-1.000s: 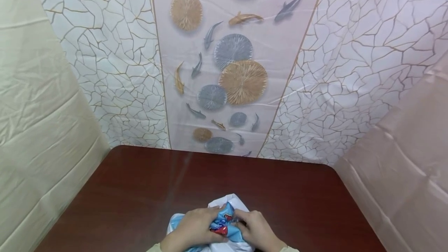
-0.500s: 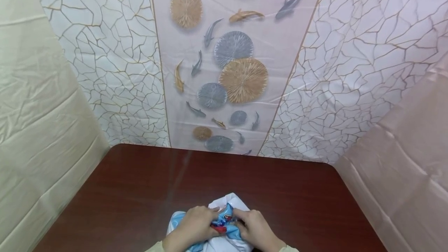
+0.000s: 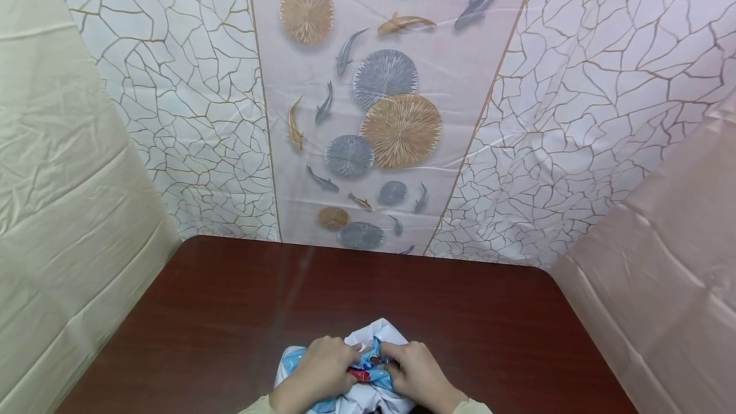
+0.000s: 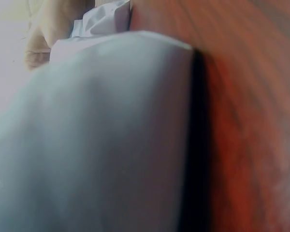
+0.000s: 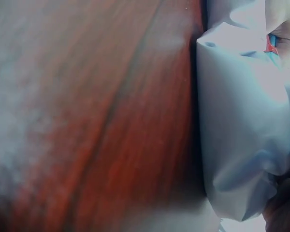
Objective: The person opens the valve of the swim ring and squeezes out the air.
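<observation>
A crumpled plastic bag (image 3: 376, 331), white with glossy blue and red print, lies at the near side of the table. My left hand (image 3: 324, 366) grips its left part, the thumb reaching toward the printed middle. On the other side my right hand (image 3: 422, 372) pinches the bunched blue plastic between thumb and fingers. A narrow strip of print shows between both hands. In the left wrist view the white plastic (image 4: 111, 125) fills much of the frame, with a hand (image 4: 60, 24) behind it. The right wrist view has the bag's puffed white side (image 5: 244, 106); much of the gripping fingers is hidden.
The dark red-brown wooden table (image 3: 230, 299) has rounded far corners. Behind it hangs a patterned cloth (image 3: 356, 145) with fish and round shapes. Plain cloth walls (image 3: 75, 222) flank both sides.
Both hands keep hold of the bag. The blue and red printed plastic between them has become more bunched and folded, so less of it shows. The head view has tilted slightly.
</observation>
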